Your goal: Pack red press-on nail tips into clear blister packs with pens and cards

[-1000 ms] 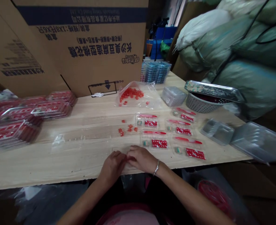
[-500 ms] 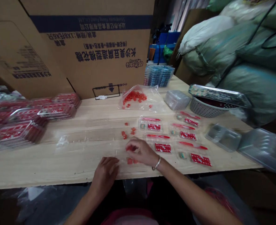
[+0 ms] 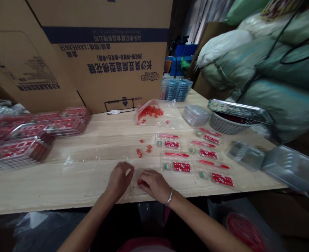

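My right hand (image 3: 154,184) is low over the table's front edge, its fingers closed on a small red translucent piece (image 3: 139,182). Beside it, my left hand (image 3: 119,179) has its fingers curled with thumb and fingertips near each other; whether anything is between them I cannot make out. A clear plastic tray seems to lie under and around both hands. Several loose red pieces (image 3: 139,153) lie just beyond my hands. Right of them are several clear trays, each with a red plastic utensil (image 3: 175,154), a red dotted packet (image 3: 182,167) and a small pale-and-teal piece (image 3: 167,166).
An open clear bag (image 3: 171,115) of red pieces lies farther back. Stacked filled trays (image 3: 65,125) stand left, before a large carton (image 3: 112,80). To the right are empty clear trays (image 3: 246,154) and a grey basket (image 3: 225,125) with a filled tray on top.
My right hand has come down toward the front edge with a red piece. The red pieces seen beneath it earlier are now hidden or moved. My left hand has lifted slightly, fingers more curled.
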A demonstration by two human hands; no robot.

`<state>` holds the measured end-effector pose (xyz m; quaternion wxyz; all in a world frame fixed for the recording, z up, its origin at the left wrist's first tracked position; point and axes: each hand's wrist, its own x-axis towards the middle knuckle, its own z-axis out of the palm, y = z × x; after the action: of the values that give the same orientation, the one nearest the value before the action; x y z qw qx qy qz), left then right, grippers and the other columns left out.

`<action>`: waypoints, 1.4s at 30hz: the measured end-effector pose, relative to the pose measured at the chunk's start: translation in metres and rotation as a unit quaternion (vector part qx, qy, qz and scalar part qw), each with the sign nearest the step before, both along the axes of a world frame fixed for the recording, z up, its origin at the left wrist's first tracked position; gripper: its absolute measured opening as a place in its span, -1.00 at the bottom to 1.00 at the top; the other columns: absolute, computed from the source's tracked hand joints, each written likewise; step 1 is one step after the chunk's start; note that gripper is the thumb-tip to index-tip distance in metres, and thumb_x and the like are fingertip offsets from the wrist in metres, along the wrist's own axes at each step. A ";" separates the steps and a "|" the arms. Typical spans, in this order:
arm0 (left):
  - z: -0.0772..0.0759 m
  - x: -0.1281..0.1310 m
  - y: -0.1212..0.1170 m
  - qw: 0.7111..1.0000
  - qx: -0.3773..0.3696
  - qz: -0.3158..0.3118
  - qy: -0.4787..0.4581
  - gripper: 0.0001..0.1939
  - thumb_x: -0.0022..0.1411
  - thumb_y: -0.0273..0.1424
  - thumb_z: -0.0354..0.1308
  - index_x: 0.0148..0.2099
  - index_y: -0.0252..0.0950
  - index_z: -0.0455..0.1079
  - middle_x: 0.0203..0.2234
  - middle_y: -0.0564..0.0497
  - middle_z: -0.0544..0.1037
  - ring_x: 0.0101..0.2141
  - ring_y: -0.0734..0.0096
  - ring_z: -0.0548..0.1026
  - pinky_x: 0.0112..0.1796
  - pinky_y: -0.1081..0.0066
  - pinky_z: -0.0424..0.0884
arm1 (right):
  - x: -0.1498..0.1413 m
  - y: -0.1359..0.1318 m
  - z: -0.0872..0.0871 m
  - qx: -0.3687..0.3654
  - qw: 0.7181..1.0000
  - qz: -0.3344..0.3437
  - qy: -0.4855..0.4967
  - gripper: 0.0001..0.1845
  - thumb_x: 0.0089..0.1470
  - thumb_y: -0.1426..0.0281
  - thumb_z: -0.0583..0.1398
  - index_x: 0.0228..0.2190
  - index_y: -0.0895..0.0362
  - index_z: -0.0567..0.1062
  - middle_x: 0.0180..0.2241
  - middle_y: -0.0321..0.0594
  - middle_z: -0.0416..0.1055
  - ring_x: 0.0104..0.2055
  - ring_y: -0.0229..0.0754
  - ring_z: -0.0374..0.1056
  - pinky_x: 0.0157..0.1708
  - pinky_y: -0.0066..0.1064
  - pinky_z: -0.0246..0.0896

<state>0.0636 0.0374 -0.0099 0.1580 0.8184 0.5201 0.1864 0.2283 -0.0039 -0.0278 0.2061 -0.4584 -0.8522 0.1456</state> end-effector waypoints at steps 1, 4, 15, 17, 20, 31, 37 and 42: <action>0.002 0.010 0.013 1.000 -0.001 0.006 0.001 -0.82 0.16 -0.54 0.06 -0.25 -0.27 0.47 -0.29 -0.05 0.58 -0.24 0.31 0.49 -0.15 0.32 0.38 | 0.000 -0.001 0.000 0.004 1.000 0.002 0.008 -0.96 0.04 0.52 0.23 -0.41 0.16 0.46 -0.38 -0.23 0.45 -0.29 -0.19 0.35 -0.23 -0.42 0.20; 0.000 0.037 0.048 1.000 -0.016 0.016 0.007 -0.84 0.09 -0.59 0.10 -0.30 -0.32 0.47 -0.32 -0.08 0.58 -0.28 0.30 0.51 -0.20 0.36 0.37 | 0.002 -0.007 -0.001 0.031 0.999 0.006 0.044 -0.93 0.04 0.53 0.22 -0.39 0.14 0.45 -0.35 -0.21 0.45 -0.28 -0.18 0.34 -0.21 -0.39 0.21; -0.006 0.027 0.056 0.986 -0.056 0.115 -0.110 -0.76 0.04 -0.64 0.03 -0.32 -0.32 0.48 -0.45 -0.04 0.58 -0.38 0.32 0.51 -0.28 0.38 0.33 | 0.008 0.054 0.009 -0.020 0.985 -0.167 0.035 -0.78 0.08 0.59 0.08 -0.28 0.13 0.46 -0.24 -0.15 0.44 -0.17 -0.16 0.38 -0.19 -0.41 0.21; -0.003 0.023 0.055 0.978 -0.064 0.128 -0.150 -0.77 0.01 -0.64 0.04 -0.35 -0.31 0.48 -0.49 0.00 0.57 -0.41 0.34 0.50 -0.30 0.39 0.34 | -0.003 0.074 0.011 -0.032 0.986 -0.162 0.029 -0.78 0.04 0.62 0.08 -0.33 0.16 0.46 -0.26 -0.10 0.46 -0.16 -0.12 0.39 -0.19 -0.37 0.22; 0.001 0.015 0.049 0.961 -0.086 0.139 -0.223 -0.83 -0.05 -0.62 0.09 -0.44 -0.32 0.46 -0.57 0.02 0.55 -0.47 0.35 0.49 -0.34 0.39 0.36 | -0.016 0.086 0.012 -0.041 0.987 -0.146 0.053 -0.81 -0.03 0.66 0.11 -0.42 0.19 0.46 -0.32 -0.09 0.47 -0.22 -0.12 0.41 -0.23 -0.36 0.25; 0.010 0.009 -0.024 0.653 -0.441 0.117 -0.604 -0.69 -0.30 -0.38 0.45 -0.44 -0.31 0.46 -0.58 0.10 0.56 -0.53 0.57 0.49 -0.42 0.58 0.40 | 0.003 -0.001 0.016 -0.181 0.841 -0.047 0.508 -0.85 -0.03 0.33 0.28 -0.36 0.12 0.54 -0.34 -0.25 0.46 -0.34 -0.26 0.44 -0.32 -0.43 0.35; 0.005 0.002 -0.066 0.719 -0.397 0.029 -0.570 -0.81 -0.12 -0.43 0.40 -0.41 -0.31 0.47 -0.57 0.10 0.55 -0.53 0.59 0.47 -0.42 0.60 0.40 | -0.003 -0.046 0.008 -0.310 0.773 -0.076 0.548 -0.74 -0.07 0.21 0.33 -0.39 0.13 0.53 -0.45 -0.28 0.49 -0.43 -0.28 0.40 -0.37 -0.44 0.31; -0.013 -0.015 -0.106 0.934 -0.022 -0.104 -0.341 -0.84 0.22 -0.53 0.10 -0.17 -0.29 0.47 -0.43 -0.01 0.58 -0.42 0.48 0.53 -0.40 0.54 0.45 | -0.011 -0.076 0.002 -0.381 0.742 -0.098 0.543 -0.73 -0.15 0.23 0.38 -0.45 0.15 0.53 -0.49 -0.31 0.47 -0.46 -0.34 0.34 -0.40 -0.50 0.23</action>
<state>0.0486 -0.0684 -0.0227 0.3621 0.7515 0.3513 0.4251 0.2169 -0.0800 -0.0259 0.4548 -0.4234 -0.4199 0.6615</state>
